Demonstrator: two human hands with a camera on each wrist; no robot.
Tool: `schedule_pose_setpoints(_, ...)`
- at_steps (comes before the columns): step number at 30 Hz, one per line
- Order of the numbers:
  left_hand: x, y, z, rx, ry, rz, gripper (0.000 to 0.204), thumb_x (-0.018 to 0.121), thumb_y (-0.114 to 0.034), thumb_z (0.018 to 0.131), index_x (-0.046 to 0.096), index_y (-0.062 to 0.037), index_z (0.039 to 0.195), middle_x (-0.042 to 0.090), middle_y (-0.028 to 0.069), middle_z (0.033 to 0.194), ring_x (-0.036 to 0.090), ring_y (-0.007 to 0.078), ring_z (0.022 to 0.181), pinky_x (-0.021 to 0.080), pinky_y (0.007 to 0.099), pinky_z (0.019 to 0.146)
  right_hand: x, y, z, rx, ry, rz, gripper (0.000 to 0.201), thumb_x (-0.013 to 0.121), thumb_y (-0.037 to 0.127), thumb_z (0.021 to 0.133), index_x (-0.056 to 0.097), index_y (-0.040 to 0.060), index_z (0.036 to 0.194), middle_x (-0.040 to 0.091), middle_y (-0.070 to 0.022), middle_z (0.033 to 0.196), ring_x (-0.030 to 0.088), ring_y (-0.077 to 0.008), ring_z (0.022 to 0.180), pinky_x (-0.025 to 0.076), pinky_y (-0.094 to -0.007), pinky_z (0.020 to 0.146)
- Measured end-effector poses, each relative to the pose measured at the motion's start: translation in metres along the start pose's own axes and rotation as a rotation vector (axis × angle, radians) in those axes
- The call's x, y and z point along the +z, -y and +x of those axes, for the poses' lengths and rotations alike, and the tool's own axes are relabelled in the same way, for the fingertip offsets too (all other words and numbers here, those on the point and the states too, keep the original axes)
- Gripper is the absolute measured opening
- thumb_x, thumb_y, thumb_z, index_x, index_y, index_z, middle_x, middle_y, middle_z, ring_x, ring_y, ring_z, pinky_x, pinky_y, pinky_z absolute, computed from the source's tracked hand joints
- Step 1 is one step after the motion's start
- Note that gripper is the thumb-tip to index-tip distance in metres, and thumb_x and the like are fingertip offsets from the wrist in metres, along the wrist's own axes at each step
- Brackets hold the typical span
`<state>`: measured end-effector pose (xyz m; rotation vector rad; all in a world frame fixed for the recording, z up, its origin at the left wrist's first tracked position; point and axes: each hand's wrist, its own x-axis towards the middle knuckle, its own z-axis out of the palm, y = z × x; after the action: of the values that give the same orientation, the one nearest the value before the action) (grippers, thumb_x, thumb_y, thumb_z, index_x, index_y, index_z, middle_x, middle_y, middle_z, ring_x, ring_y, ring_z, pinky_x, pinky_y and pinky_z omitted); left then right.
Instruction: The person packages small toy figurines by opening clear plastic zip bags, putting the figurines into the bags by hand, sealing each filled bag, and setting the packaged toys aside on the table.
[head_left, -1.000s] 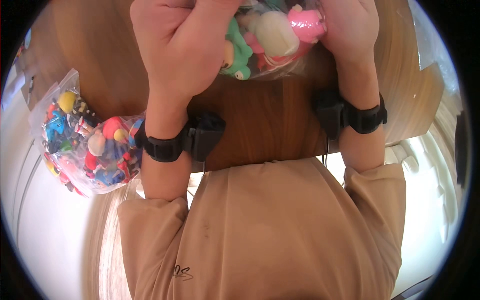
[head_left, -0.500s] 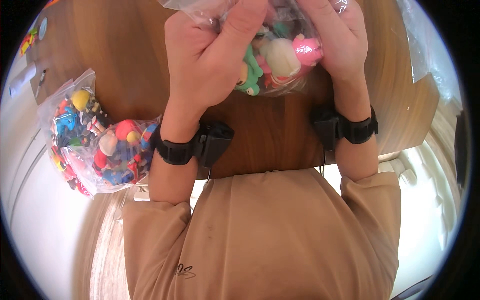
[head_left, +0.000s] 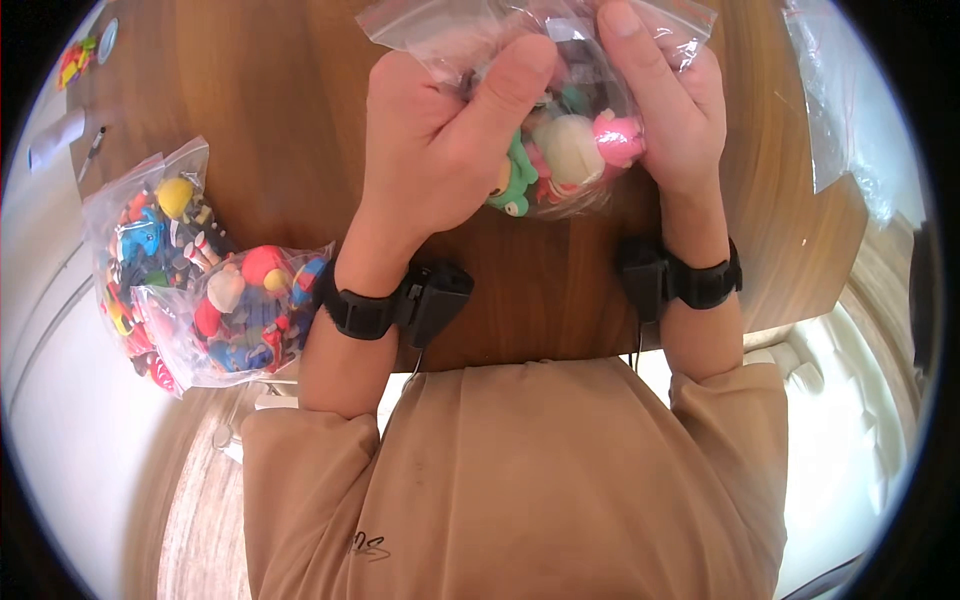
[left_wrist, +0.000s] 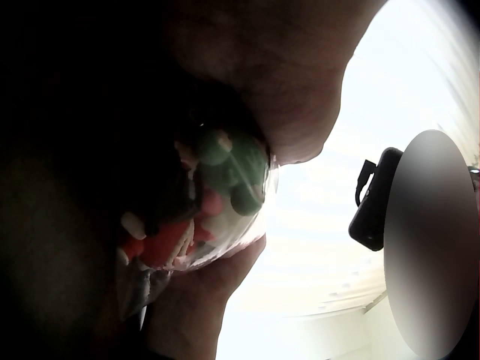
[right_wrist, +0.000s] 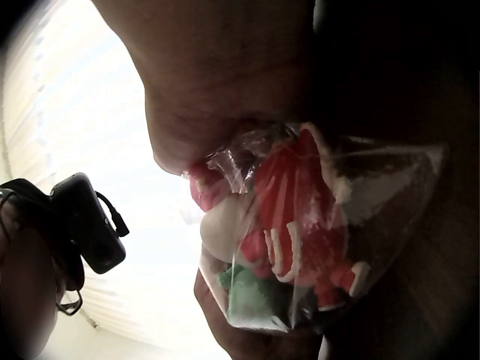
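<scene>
Zip-top bag (head_left: 585, 185) of toy figures, clear plastic, sits near 1 o'clock in the head view, held in front of the person over a brown wood-grain table (head_left: 560, 300); can't tell if its base touches the tabletop. The bag's wide top flares toward 12 o'clock; whether it's sealed is unclear. L hand (head_left: 430, 150) is at the bag's 9 o'clock, fingers curled, thumb pressed on the film, gripping it. R hand (head_left: 682, 115) is at the bag's 2 o'clock, pinching the film btwn thumb & fingers. Inside, per head view: a green toy (head_left: 515, 180) w/ a bulging white eye at the lower L, a rounded off-white piece (head_left: 570, 150) mid, & a pink toy (head_left: 618, 140) at R, next to the R hand. R wrist view adds a red toy (right_wrist: 300, 202) w/ white trim, same bag. At 9 o'clock, two more filled clear bags: a rear bag (head_left: 140, 240) w/ a blue toy & a yellow ball shape, & a front bag (head_left: 250, 310) w/ red & blue pcs, overlapping it. Btwn 9 & 10 o'clock: a pen (head_left: 92, 150). At 10: small red/yellow/green pcs (head_left: 75, 62), detail too small to tell. At 2: clear plastic sheeting (head_left: 822, 120). At 6: the person's tan shirt (head_left: 570, 480).
</scene>
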<state>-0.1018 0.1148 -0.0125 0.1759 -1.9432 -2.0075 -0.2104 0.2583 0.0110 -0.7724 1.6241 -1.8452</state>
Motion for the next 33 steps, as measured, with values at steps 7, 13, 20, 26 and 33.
schedule_pose_setpoints(7, -0.001, 0.0, 0.0, -0.001, 0.019, 0.007, 0.023, 0.059, -0.017, 0.1, 0.07, 0.0035, 0.101, 0.071, 0.0057, 0.091, 0.063, 0.0105, 0.082, 0.05, 0.0243, 0.074, -0.001, -0.003, -0.002, 0.005, 0.005, 0.043, 0.033, 0.047, 0.018, 0.103, 0.064, -0.0056, 0.118, 0.067, -0.0102, 0.112, 0.062, -0.0173, 0.102, 0.047, -0.0291, 0.091)
schedule_pose_setpoints(13, 0.002, -0.014, 0.002, -0.086, 0.036, 0.057, 0.018, 0.058, -0.01, 0.098, 0.069, 0.0048, 0.102, 0.07, 0.0053, 0.091, 0.062, 0.0099, 0.082, 0.05, 0.0243, 0.074, -0.003, -0.006, 0.0, -0.003, 0.019, -0.018, 0.032, 0.046, 0.015, 0.103, 0.063, -0.0065, 0.119, 0.067, -0.0102, 0.113, 0.062, -0.0171, 0.103, 0.047, -0.0293, 0.092)
schedule_pose_setpoints(20, 0.004, -0.012, 0.003, -0.12, 0.032, -0.015, 0.016, 0.055, -0.003, 0.096, 0.067, 0.0055, 0.104, 0.07, 0.006, 0.093, 0.062, 0.0102, 0.085, 0.051, 0.0247, 0.077, -0.002, -0.016, -0.003, 0.037, -0.08, 0.035, 0.025, 0.055, 0.01, 0.1, 0.065, -0.0048, 0.117, 0.069, -0.0082, 0.107, 0.064, -0.0138, 0.096, 0.048, -0.0253, 0.088)
schedule_pose_setpoints(26, 0.007, -0.01, 0.003, -0.153, 0.009, -0.057, 0.018, 0.052, 0.001, 0.095, 0.067, 0.0051, 0.105, 0.07, 0.0063, 0.097, 0.064, 0.0118, 0.09, 0.052, 0.0268, 0.085, 0.0, -0.013, -0.003, 0.016, -0.1, 0.058, 0.021, 0.055, 0.004, 0.099, 0.066, -0.0021, 0.115, 0.07, -0.0046, 0.106, 0.063, -0.0119, 0.097, 0.051, -0.0263, 0.088)
schedule_pose_setpoints(33, 0.003, -0.013, 0.005, -0.102, 0.087, 0.072, 0.031, 0.045, 0.003, 0.092, 0.066, -0.0003, 0.113, 0.069, 0.0039, 0.108, 0.062, 0.0143, 0.102, 0.049, 0.0307, 0.092, 0.001, -0.007, -0.005, 0.012, -0.152, -0.126, 0.024, 0.06, 0.005, 0.095, 0.066, -0.0004, 0.117, 0.069, -0.0067, 0.111, 0.062, -0.0144, 0.105, 0.049, -0.0299, 0.094)
